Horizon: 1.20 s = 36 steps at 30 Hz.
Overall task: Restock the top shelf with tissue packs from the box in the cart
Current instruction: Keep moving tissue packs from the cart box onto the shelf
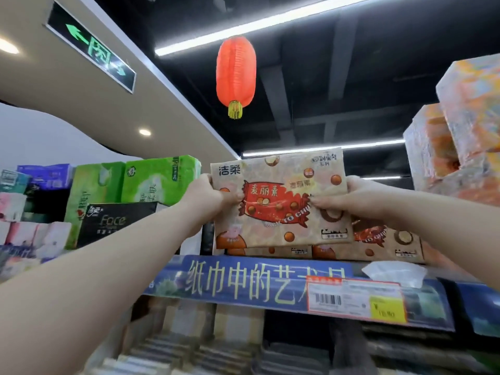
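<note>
A person's left grip (213, 196) and right grip (349, 198), each clamped on one end of a beige tissue pack (278, 209), hold it face-on between them over the top shelf (243, 285). Matching packs (384, 246) lie just below the grips. Green packs (159, 180) stand left of the left grip, and a red lantern (236, 74) hangs above.
</note>
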{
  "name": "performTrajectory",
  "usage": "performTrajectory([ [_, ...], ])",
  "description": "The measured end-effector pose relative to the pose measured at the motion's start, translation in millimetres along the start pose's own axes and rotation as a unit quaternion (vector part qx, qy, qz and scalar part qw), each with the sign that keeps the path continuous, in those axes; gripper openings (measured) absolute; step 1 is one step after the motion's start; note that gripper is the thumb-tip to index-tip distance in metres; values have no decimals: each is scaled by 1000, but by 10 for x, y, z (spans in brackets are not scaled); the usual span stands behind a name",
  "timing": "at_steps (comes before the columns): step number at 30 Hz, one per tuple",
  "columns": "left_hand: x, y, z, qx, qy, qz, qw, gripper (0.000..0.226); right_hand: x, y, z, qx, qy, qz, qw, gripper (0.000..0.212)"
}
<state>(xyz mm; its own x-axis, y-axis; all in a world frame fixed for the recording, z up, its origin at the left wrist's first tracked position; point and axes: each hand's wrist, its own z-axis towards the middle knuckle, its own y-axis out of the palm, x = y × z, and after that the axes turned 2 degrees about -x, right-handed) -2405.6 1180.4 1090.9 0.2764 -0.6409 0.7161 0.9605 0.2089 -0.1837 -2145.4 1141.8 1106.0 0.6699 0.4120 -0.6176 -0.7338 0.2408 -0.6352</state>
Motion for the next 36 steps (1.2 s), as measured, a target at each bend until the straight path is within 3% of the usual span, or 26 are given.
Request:
performTrajectory([
  [3,-145,-2,194,-10,1,54,998,60,13,77,111,-11,38,-11,999,37],
  [6,-260,-16,329,-23,17,98,995,96,7,172,225,-26,89,-22,995,40],
  [11,-423,-40,508,-62,38,160,985,65,-66,232,322,-14,99,-77,992,48],
  [14,-403,-33,573,-77,66,227,969,63,-167,195,389,52,57,-109,991,98],
  [15,-376,-39,585,-75,82,261,959,65,-202,205,406,52,44,-139,988,105],
  [20,-211,-243,656,-31,160,339,926,66,-296,234,541,48,-8,-324,945,68],
  [23,-124,-511,713,18,187,404,895,51,-341,255,635,39,-24,-361,932,79],
  [25,-112,-701,765,24,163,442,882,50,-351,304,678,30,-20,-378,925,84],
  [29,-296,-1002,815,13,63,498,865,57,-322,390,792,57,-25,-426,903,72],
  [34,-535,-1114,816,-16,-7,401,916,69,-273,536,956,75,-27,-439,895,80],
  [36,-550,-1112,827,-30,-10,388,921,70,-242,562,1021,77,-23,-441,894,81],
])
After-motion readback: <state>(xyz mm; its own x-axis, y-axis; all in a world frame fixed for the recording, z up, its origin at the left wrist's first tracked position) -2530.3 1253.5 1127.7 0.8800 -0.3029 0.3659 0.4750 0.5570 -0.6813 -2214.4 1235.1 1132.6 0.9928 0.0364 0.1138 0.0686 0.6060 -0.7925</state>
